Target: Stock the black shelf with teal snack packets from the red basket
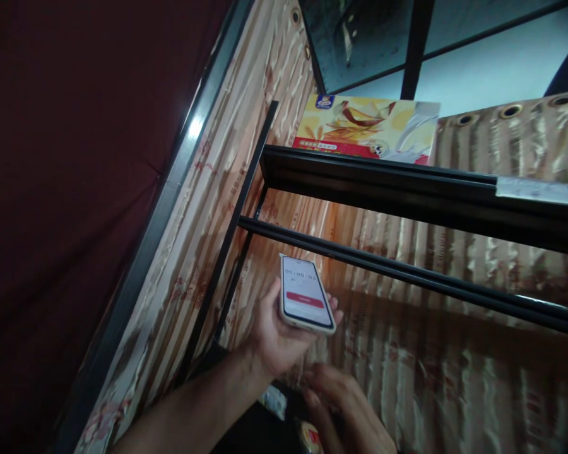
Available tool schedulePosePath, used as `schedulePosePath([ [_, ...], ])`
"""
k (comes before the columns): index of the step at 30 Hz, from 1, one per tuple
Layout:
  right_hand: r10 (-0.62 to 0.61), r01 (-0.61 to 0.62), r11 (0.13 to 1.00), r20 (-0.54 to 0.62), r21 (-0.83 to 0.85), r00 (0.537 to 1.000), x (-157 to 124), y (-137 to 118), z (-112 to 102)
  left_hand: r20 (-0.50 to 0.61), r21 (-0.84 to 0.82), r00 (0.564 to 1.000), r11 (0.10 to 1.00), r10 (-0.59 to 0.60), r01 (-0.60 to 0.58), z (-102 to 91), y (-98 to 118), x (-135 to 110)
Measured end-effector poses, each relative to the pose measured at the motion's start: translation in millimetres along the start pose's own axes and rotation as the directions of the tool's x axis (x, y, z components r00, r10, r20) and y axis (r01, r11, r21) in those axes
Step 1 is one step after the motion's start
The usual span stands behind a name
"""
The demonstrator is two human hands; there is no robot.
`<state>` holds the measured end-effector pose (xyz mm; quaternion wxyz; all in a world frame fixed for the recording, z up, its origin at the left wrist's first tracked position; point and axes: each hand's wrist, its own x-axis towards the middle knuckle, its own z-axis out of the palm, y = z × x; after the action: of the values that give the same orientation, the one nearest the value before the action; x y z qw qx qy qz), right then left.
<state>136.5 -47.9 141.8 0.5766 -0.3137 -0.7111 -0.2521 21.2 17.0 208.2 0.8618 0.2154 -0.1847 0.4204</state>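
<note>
Head view.

1. Left hand (274, 334): raised in front of the shelving, palm up. The fingers are wrapped round the underside of a phone (307, 293), the thumb on its left edge and the fingertips showing at its right edge. The grip is closed on the phone.
2. Phone: held with the screen facing up, tilted, just below the lower rail (407, 268) of the black metal rack. The screen is lit and shows a row of digits above a red bar. Nothing covers the screen.
3. Right hand (345, 403): low, directly beneath the phone and apart from it. It is blurred. The fingers point left and look loosely curved, but whether they hold anything cannot be told.
4. Small packets: a white packet (274, 400) and a yellow-and-red packet (311, 436) lie in the dark area just beside the right hand. Detail is too dim to read.
5. Top shelf (383, 176): a flat yellow box (364, 129) stands on it, leaning back against the curtain. A white label (534, 189) sits on the shelf edge to the right.
6. Surroundings: a striped gold curtain (454, 353) hangs behind and to the left of the rack. A dark red cloth (66, 157) fills the left side. Black window bars (414, 44) cross the top.
</note>
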Motion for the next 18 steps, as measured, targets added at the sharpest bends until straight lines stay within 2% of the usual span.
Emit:
schedulePosePath([
  [2, -0.114, 0.114, 0.993, 0.046, -0.010, 0.992, 20, 3, -3, -0.014, -0.001, 0.999, 1.000, 0.031, -0.031, 9.3, 6, 16],
  [5, -0.146, 0.148, 0.989, 0.094, -0.016, 0.985, 49, 8, -5, -0.041, 0.008, 0.999, 0.999, 0.032, -0.032, 22.2, 16, 39],
  [11, -0.207, 0.211, 0.977, 0.115, -0.032, 0.972, 100, 17, -5, -0.049, 0.035, 0.999, 0.999, 0.018, -0.017, 44.3, 28, 81],
  [14, -0.249, 0.257, 0.965, 0.138, -0.042, 0.959, 118, 23, -3, -0.042, 0.062, 0.999, 0.998, -0.020, 0.022, 49.5, 35, 101],
  [18, -0.245, 0.260, 0.964, 0.191, -0.055, 0.950, 134, 35, 4, -0.062, 0.103, 0.998, 0.994, -0.034, 0.040, 48.9, 45, 129],
])
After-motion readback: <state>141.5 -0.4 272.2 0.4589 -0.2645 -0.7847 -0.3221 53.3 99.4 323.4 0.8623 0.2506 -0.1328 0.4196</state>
